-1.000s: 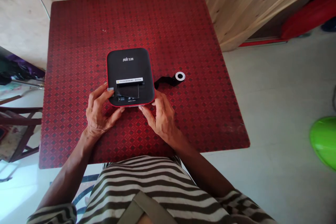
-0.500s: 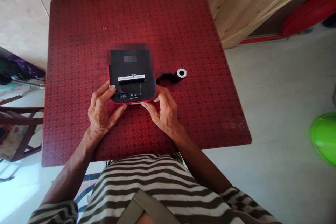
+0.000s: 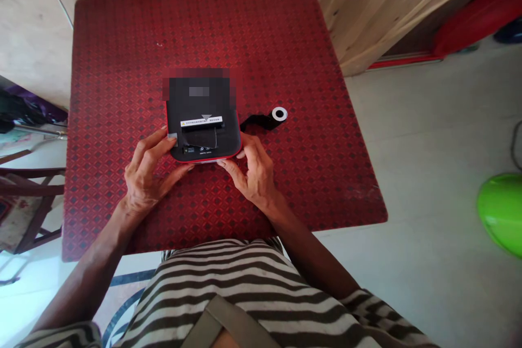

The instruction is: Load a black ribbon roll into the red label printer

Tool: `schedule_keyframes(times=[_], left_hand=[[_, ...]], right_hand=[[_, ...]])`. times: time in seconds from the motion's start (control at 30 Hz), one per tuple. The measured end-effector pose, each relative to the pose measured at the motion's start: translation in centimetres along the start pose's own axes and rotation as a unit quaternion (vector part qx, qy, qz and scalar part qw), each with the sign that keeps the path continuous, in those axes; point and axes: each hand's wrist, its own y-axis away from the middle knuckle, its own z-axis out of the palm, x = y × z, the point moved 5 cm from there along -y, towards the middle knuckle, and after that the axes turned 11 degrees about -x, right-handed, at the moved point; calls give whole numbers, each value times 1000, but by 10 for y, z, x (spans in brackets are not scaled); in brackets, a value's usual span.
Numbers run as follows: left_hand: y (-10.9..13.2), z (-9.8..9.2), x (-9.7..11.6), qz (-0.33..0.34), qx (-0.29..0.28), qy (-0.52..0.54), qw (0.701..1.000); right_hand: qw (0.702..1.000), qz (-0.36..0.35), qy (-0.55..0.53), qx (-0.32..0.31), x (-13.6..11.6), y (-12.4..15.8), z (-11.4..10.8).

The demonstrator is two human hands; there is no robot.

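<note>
A flat, square black device with a red rim (image 3: 199,106) is held on or just above the table; I cannot tell which. Its face has a white printed label strip, a dark slot below it and a glossy dark patch. Part of its far end is blurred out. My left hand (image 3: 144,168) grips the near left corner, fingers on the left edge by a small grey sticker and thumb at the front edge. My right hand (image 3: 256,171) clasps the near right corner, thumb at the front. Right of the device lies a roll of black tape (image 3: 267,120) with a white core, its strip partly unrolled.
A red patterned cloth covers the table (image 3: 318,174). Wooden panelling (image 3: 367,5) stands behind and to the right. A wooden chair (image 3: 35,190) is at the left, and a green round object (image 3: 501,212) is on the floor at the right.
My left hand has shifted slightly left, its fingers still at the device's corner. The whole view has moved a little; the right hand keeps its grip.
</note>
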Motion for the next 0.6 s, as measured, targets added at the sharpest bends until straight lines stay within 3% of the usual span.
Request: schedule_keyframes(times=[0.2,0.6], left_hand=[[-7,-10,-3,0,-23,0,1000],[-7,-2,-5,1,3,48,999]], right_hand=[[1000,10,-5,-6,1,1,0],[1000,13,-7,-9,-2,-1,0]])
